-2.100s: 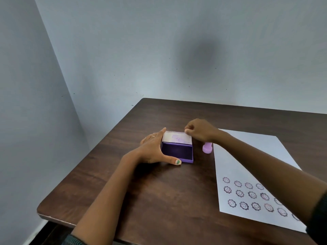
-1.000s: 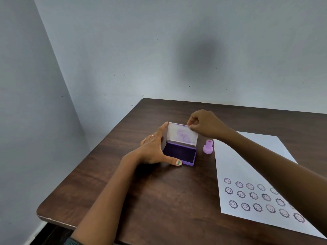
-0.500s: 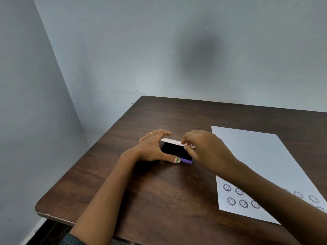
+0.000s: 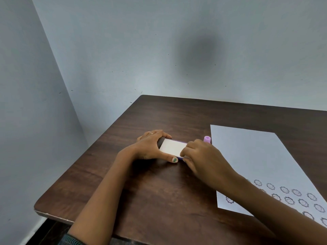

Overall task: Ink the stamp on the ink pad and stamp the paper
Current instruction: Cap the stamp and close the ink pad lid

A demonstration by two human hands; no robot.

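Note:
The purple ink pad (image 4: 172, 147) lies on the brown table with its pale lid down flat over it. My left hand (image 4: 150, 146) grips its left end, thumb along the near edge. My right hand (image 4: 201, 156) presses on the lid's right end with fingers curled over the near right corner. The small pink stamp (image 4: 207, 139) stands upright just behind my right hand, at the left edge of the white paper (image 4: 251, 160). The paper's near part carries several rows of round purple stamp marks (image 4: 290, 198).
The table (image 4: 159, 200) stands in a corner between two pale walls; its left edge and near left corner drop off to the floor. My right forearm crosses the near left part of the paper.
The lid, raised upright a second ago, has been swung down by my right hand and now lies flat on the pad. My left hand has stayed on the pad's left end.

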